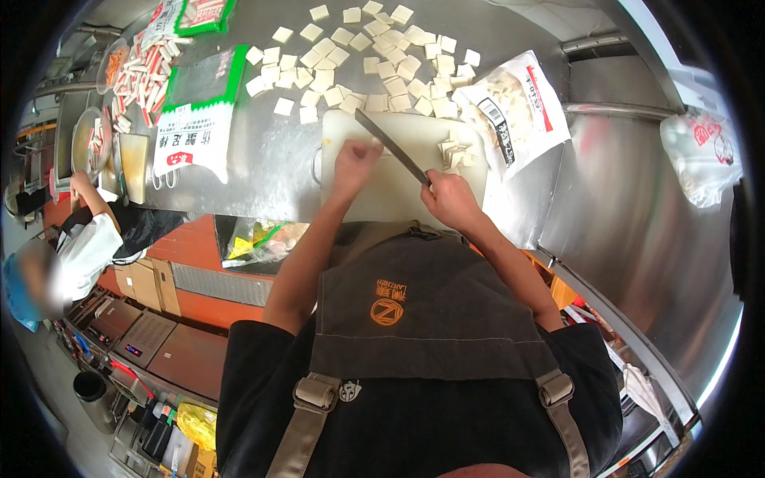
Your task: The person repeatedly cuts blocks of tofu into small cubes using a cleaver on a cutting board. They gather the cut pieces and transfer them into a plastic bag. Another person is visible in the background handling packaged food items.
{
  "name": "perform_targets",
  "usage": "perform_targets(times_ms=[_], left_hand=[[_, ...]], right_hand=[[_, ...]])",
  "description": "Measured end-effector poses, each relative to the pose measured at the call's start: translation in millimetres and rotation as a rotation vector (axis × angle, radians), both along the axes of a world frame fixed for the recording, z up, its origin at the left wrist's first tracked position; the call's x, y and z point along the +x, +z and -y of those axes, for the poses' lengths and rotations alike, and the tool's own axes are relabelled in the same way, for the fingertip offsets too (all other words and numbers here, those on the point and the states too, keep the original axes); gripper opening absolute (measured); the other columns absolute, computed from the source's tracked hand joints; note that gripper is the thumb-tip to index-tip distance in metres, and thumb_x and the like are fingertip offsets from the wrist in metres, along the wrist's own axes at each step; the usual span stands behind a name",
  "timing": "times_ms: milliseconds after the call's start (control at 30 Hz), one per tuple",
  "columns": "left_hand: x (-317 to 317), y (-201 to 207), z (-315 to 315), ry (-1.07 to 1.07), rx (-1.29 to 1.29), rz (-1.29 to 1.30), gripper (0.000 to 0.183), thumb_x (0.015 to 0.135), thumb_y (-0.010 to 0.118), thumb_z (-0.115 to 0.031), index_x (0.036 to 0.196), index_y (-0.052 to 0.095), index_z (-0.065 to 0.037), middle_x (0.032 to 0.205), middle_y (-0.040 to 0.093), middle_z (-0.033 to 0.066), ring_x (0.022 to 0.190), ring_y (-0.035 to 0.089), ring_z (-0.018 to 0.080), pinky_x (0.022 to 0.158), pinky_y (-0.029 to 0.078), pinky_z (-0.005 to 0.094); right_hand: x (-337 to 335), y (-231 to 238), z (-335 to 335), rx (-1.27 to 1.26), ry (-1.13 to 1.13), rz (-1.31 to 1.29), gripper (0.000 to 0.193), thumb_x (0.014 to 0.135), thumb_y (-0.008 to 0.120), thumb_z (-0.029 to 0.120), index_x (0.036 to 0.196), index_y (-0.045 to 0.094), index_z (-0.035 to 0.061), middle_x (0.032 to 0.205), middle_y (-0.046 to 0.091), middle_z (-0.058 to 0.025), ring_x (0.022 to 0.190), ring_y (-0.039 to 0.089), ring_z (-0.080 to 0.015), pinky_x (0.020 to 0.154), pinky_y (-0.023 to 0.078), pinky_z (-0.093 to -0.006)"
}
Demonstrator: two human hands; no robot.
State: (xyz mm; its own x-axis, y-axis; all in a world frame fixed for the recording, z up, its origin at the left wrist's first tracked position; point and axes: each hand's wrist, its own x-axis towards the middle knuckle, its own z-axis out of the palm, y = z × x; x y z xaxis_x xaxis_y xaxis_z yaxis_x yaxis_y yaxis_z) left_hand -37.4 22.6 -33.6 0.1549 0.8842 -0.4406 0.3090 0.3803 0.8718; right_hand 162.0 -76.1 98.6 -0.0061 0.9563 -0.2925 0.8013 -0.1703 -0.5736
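Observation:
My right hand is wrapped round the handle of a long knife, whose blade slants up and left over a white cutting board. On the board's left part my left hand is closed, fingertips near the blade; what they hold, if anything, I cannot make out. A small heap of pale cut pieces lies on the board's right side. Beyond the board, many pale square slices are scattered across the steel table. To the right rests a white plastic bag with pale pieces inside.
Left on the table lie a green-and-white bag and a pile of red-and-white crab sticks, with a round bowl near them. A co-worker in a white top stands at the far left. A clear plastic bag hangs at right.

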Motion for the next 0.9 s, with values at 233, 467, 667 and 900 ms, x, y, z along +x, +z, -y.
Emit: perform_targets(times_ms=[233, 467, 667, 900], left_hand=[[2, -9, 9, 0.014, 0.113, -0.049, 0.040, 0.086, 0.084, -0.032, 0.097, 0.065, 0.002, 0.086, 0.069, 0.0132, 0.078, 0.066, 0.0228, 0.075, 0.054, 0.0370], [3, -1, 6, -0.012, 0.097, -0.053, 0.040, 0.086, 0.084, -0.032, 0.097, 0.066, 0.003, 0.085, 0.071, 0.0150, 0.079, 0.069, 0.0242, 0.075, 0.055, 0.0371], [4, 3, 4, -0.002, 0.125, -0.066, 0.041, 0.086, 0.084, -0.032, 0.098, 0.068, 0.003, 0.085, 0.073, 0.0158, 0.078, 0.070, 0.0245, 0.074, 0.056, 0.0370], [7, 0, 7, 0.020, 0.148, -0.090, 0.038, 0.085, 0.084, -0.030, 0.096, 0.068, 0.002, 0.084, 0.073, 0.0171, 0.078, 0.071, 0.0263, 0.074, 0.057, 0.0381]], right_hand=[[7, -5, 1, -0.044, 0.050, 0.013, 0.015, 0.088, 0.062, 0.013, 0.088, 0.060, -0.0020, 0.074, 0.065, -0.0273, 0.073, 0.064, -0.0481, 0.070, 0.051, -0.0564], [15, -4, 0, -0.024, 0.071, 0.022, 0.015, 0.089, 0.063, 0.014, 0.091, 0.060, -0.0010, 0.075, 0.066, -0.0247, 0.073, 0.065, -0.0463, 0.069, 0.052, -0.0552], [15, -8, -1, -0.052, 0.065, 0.034, 0.016, 0.088, 0.062, 0.013, 0.089, 0.059, -0.0022, 0.074, 0.065, -0.0265, 0.073, 0.065, -0.0477, 0.071, 0.052, -0.0564], [9, -9, -4, -0.126, 0.076, 0.075, 0.017, 0.087, 0.061, 0.012, 0.086, 0.059, -0.0046, 0.075, 0.065, -0.0299, 0.075, 0.064, -0.0505, 0.071, 0.051, -0.0582]])
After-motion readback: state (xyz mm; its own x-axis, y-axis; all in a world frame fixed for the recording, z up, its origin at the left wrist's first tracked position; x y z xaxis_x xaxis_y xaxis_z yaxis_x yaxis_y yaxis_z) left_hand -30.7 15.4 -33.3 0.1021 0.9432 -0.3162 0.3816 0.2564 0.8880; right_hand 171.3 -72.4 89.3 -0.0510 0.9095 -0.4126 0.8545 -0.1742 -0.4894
